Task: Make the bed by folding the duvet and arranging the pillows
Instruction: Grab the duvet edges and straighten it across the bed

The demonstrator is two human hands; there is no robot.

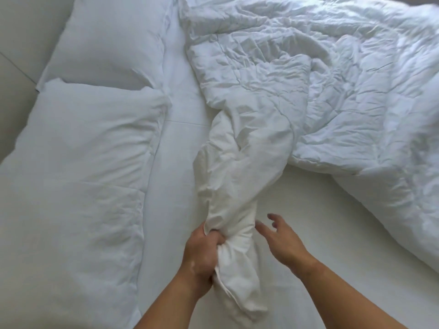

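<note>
The bed [313, 210] carries everything here: two white pillows along its left side and a white duvet [320, 91] heaped over its far right part. The sheet between them lies smooth and bare, with a faint seam line across it near the pillows.

The near pillow [83, 174] lies flat with soft creases. The far pillow [107, 39] sits just beyond it, and the two touch along one edge. Behind them runs a pale grey surface [16, 67]; I cannot tell whether it is headboard or wall.

The duvet is rumpled all over, full of small sharp wrinkles and puffed folds, and nowhere squared up. From the heap one part [237, 186] is drawn out into a long twisted rope that runs across the sheet toward the person at the bed's near edge. The rope narrows as it comes and ends in a creased tail that lies on the sheet past the wrist.

The left hand [204, 252] has that rope in a tight grip, fingers and thumb curled right round the bunched cloth. The right hand [282, 243] hovers just beside the rope on its right, fingers spread and slack, its grip wide and holding nothing. I cannot tell whether its fingertips brush the cloth.
</note>
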